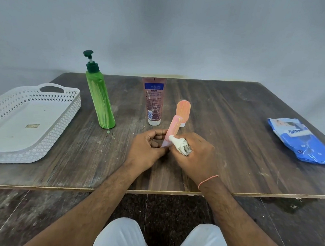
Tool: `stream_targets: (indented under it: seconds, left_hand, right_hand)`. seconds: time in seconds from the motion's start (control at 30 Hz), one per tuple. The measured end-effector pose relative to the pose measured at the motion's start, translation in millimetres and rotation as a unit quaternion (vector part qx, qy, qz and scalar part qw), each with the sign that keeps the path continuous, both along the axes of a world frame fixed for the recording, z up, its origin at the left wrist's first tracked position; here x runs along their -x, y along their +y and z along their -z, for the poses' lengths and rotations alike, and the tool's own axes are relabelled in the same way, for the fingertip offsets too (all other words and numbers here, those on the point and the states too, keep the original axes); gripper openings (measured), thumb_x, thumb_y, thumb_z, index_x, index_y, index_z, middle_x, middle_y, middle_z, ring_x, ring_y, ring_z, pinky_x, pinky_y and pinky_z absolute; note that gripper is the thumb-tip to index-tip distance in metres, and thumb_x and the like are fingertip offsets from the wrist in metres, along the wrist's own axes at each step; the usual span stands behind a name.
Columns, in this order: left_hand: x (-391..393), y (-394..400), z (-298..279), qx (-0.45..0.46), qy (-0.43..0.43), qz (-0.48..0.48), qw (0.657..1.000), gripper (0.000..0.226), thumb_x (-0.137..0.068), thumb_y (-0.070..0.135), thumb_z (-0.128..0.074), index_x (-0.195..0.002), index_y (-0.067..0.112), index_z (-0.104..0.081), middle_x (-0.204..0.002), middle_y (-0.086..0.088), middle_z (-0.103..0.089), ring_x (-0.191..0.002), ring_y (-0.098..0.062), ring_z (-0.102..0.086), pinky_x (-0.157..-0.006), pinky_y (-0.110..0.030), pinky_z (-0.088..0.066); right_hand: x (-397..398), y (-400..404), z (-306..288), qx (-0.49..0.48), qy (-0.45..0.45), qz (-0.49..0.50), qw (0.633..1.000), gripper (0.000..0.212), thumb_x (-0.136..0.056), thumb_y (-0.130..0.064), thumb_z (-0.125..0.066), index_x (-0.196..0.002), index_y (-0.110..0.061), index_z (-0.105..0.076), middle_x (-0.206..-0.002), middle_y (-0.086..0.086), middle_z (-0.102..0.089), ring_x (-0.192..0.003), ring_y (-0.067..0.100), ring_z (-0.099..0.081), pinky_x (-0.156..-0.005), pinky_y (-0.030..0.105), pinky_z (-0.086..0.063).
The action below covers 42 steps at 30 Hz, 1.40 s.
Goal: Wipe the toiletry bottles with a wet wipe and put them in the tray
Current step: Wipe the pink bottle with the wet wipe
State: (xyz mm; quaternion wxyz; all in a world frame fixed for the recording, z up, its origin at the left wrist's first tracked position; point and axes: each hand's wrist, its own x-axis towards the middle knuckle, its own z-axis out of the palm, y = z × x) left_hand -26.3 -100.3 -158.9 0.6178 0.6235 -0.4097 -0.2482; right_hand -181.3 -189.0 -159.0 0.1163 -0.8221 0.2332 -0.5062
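Note:
My left hand (146, 150) grips the lower end of a slim pink-orange tube (173, 126), which is tilted up over the table's middle. My right hand (197, 155) holds a crumpled wet wipe (179, 145) pressed against the tube's lower part. Just behind stands a second pink-orange tube (183, 109) on its cap. A maroon tube with a blue label (154, 99) stands on its white cap left of it. A tall green pump bottle (100, 98) stands further left. The white lattice tray (71, 106) sits at the table's left and holds no bottles.
A blue pack of wet wipes (301, 144) lies at the right of the dark wooden table (234, 112). The table's front edge (96, 190) runs just below my wrists. A grey wall rises close behind the table. My white-clad knees show below.

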Motion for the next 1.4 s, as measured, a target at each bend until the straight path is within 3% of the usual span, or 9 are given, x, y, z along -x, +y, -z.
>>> stream_targets:
  seconds: [0.07, 0.2, 0.33, 0.5, 0.63, 0.77, 0.93, 1.17, 1.4]
  left_hand:
    - [-0.5, 0.3, 0.3, -0.003, -0.001, 0.001, 1.0, 0.046, -0.084, -0.001, -0.085, -0.119, 0.027, -0.074, -0.107, 0.002, -0.082, -0.097, -0.023, -0.078, -0.092, -0.044, -0.064]
    - [0.4, 2.0, -0.6, -0.005, -0.014, 0.004, 1.0, 0.045, -0.086, 0.0, -0.085, -0.123, 0.021, -0.074, -0.107, 0.006, -0.082, -0.098, -0.019, -0.079, -0.091, -0.039, -0.065]
    - [-0.2, 1.0, -0.3, -0.008, -0.018, -0.001, 1.0, 0.044, -0.085, 0.002, -0.086, -0.125, 0.019, -0.074, -0.106, 0.003, -0.082, -0.099, -0.029, -0.078, -0.091, -0.044, -0.065]
    - [0.0, 1.2, 0.3, -0.009, -0.021, 0.002, 1.0, 0.045, -0.085, 0.001, -0.085, -0.125, 0.018, -0.074, -0.108, 0.005, -0.082, -0.098, -0.021, -0.079, -0.091, -0.044, -0.065]
    - [-0.6, -0.5, 2.2, -0.009, -0.026, -0.004, 1.0, 0.044, -0.085, 0.003, -0.086, -0.125, 0.018, -0.075, -0.108, 0.005, -0.082, -0.098, -0.019, -0.079, -0.092, -0.045, -0.064]
    - [-1.3, -0.5, 2.3, -0.016, -0.031, 0.001, 0.999, 0.045, -0.086, 0.006, -0.086, -0.128, 0.019, -0.074, -0.11, 0.006, -0.081, -0.101, -0.016, -0.079, -0.093, -0.046, -0.064]
    - [-1.3, 0.3, 1.8, -0.015, -0.029, 0.0, 0.999, 0.044, -0.085, 0.005, -0.087, -0.124, 0.022, -0.075, -0.107, 0.005, -0.082, -0.097, -0.019, -0.079, -0.091, -0.042, -0.065]
    - [-1.2, 0.6, 0.0, -0.015, -0.041, 0.007, 0.999, 0.047, -0.084, 0.005, -0.087, -0.128, 0.018, -0.074, -0.109, 0.006, -0.081, -0.093, -0.018, -0.08, -0.085, -0.035, -0.064]
    - [-2.7, 0.9, 1.8, -0.011, -0.058, 0.008, 0.998, 0.049, -0.083, 0.005, -0.088, -0.129, 0.018, -0.074, -0.108, 0.004, -0.082, -0.089, -0.011, -0.078, -0.082, -0.029, -0.063]
  right_hand:
    - [1.1, -0.3, 0.6, -0.002, 0.005, -0.016, 1.0, 0.021, -0.084, -0.026, -0.093, -0.094, -0.017, -0.077, -0.088, -0.003, -0.075, -0.073, 0.015, -0.066, -0.062, 0.03, -0.051]
    - [0.5, 0.2, -0.9, -0.006, -0.006, -0.022, 1.0, 0.02, -0.084, -0.024, -0.093, -0.095, -0.017, -0.077, -0.087, -0.003, -0.074, -0.073, 0.012, -0.064, -0.064, 0.022, -0.046]
    - [-0.3, -0.7, 0.5, -0.016, -0.008, -0.006, 1.0, 0.02, -0.083, -0.025, -0.092, -0.09, -0.017, -0.075, -0.084, -0.003, -0.074, -0.07, 0.017, -0.065, -0.061, 0.034, -0.051]
    - [0.1, -0.4, -0.3, -0.02, -0.015, -0.016, 1.0, 0.02, -0.085, -0.027, -0.092, -0.095, -0.016, -0.078, -0.087, -0.002, -0.076, -0.072, 0.015, -0.066, -0.064, 0.025, -0.049]
    - [1.1, -0.5, 1.1, -0.025, -0.009, 0.0, 1.0, 0.021, -0.084, -0.031, -0.09, -0.09, -0.017, -0.076, -0.082, -0.003, -0.074, -0.068, 0.016, -0.065, -0.06, 0.034, -0.051]
    - [1.2, -0.2, 0.3, -0.031, -0.017, -0.012, 0.999, 0.021, -0.085, -0.034, -0.087, -0.091, -0.016, -0.077, -0.081, -0.003, -0.074, -0.067, 0.013, -0.064, -0.059, 0.031, -0.05]
    - [2.4, -2.5, 1.6, -0.069, -0.01, -0.009, 0.998, 0.025, -0.085, -0.04, -0.084, -0.091, -0.017, -0.078, -0.081, -0.004, -0.074, -0.068, 0.015, -0.065, -0.059, 0.039, -0.054]
    - [2.5, -4.5, 1.3, -0.108, -0.024, -0.009, 0.994, 0.021, -0.084, -0.036, -0.086, -0.097, -0.02, -0.08, -0.085, -0.006, -0.076, -0.072, 0.01, -0.067, -0.064, 0.036, -0.055]
    - [4.5, -4.8, -0.1, -0.124, -0.034, -0.02, 0.992, 0.021, -0.085, -0.034, -0.089, -0.099, -0.02, -0.081, -0.087, -0.007, -0.076, -0.074, 0.008, -0.067, -0.065, 0.02, -0.051]
